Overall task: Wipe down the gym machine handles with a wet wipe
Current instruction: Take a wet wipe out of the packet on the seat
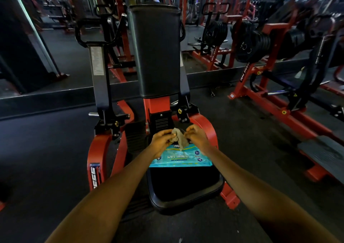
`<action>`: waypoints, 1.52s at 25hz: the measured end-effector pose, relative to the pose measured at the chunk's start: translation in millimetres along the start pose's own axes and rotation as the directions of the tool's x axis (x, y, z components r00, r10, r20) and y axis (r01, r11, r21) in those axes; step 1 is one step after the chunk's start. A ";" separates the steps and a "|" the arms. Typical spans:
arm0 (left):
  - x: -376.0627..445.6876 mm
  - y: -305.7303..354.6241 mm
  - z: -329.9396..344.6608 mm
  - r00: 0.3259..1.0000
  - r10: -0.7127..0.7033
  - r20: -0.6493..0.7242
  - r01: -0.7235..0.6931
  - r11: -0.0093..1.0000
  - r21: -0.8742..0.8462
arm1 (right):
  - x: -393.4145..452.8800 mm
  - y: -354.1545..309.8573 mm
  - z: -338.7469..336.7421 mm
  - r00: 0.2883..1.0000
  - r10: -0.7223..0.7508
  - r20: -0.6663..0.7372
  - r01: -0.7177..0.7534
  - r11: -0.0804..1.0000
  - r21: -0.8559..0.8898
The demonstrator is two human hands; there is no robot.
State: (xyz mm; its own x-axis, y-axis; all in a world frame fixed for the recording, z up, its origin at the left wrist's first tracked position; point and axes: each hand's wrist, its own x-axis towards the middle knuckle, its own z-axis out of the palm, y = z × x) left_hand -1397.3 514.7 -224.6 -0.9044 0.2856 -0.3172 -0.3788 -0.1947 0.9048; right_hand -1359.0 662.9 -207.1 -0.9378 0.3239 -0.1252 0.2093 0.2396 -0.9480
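Both hands meet over the far end of the black padded seat (184,192) of a red-framed gym machine, holding one crumpled greyish wet wipe (179,139) between them. The left hand (161,142) has its fingers curled round the wipe's left side, and the right hand (197,137) pinches its right edge, so the sheet hangs just above the light-blue plastic wet-wipe packet (181,159) lying flat on the seat. The step in hand looks like opening the bunched wipe out; doing it well means drawing the two edges apart gently so the damp sheet spreads without tearing, then folding it into a pad that can wrap round a grip. One wipe and one packet are visible. The black curved handle (80,36) rises on the far left of the tall black back pad (155,51), well apart from the hands; a second handle (183,31) shows only partly at the pad's right edge, so two handles in all, neither yet touched.
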 end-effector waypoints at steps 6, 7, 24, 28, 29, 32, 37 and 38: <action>0.5 3.3 2.5 1.000 -0.007 0.016 0.007 1.000 0.027 | 1.7 -0.5 5.0 0.973 -0.124 0.195 0.147 0.983 -0.111; 0.6 5.6 1.0 1.000 -0.005 0.020 0.004 1.000 0.027 | 2.4 -0.7 2.6 0.977 -0.091 0.193 0.101 0.994 -0.040; -9.5 14.3 -2.6 0.972 -0.227 0.053 0.229 0.973 -0.037 | -8.0 -14.5 7.9 0.937 0.149 0.317 -0.274 0.877 0.395; -13.3 7.7 -0.5 0.968 -0.220 0.120 0.212 0.974 0.075 | -8.3 -10.3 8.6 0.956 0.146 0.256 -0.220 0.932 0.289; -11.5 6.5 -0.9 0.975 -0.191 0.112 0.185 0.981 0.063 | -9.2 -9.1 8.4 0.953 0.150 0.265 -0.233 0.918 0.320; -13.7 10.3 -1.3 0.982 -0.155 0.108 0.154 0.988 0.013 | -10.0 -7.3 2.9 0.935 0.149 0.321 -0.289 0.847 0.447; -12.9 10.2 0.2 0.990 -0.117 0.080 0.116 0.993 0.019 | -10.5 -8.4 -6.4 0.920 0.122 0.373 -0.290 0.851 0.437; -14.4 10.9 0.5 0.989 -0.118 0.091 0.117 0.993 0.013 | -10.7 -7.5 -7.0 0.924 0.116 0.365 -0.272 0.869 0.412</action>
State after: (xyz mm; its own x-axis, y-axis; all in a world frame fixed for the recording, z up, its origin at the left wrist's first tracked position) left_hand -1388.3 509.0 -210.1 -0.8316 0.3911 -0.3944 -0.4797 -0.1476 0.8649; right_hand -1348.6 664.1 -196.6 -0.9430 -0.0072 -0.3326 0.3231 -0.2575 -0.9106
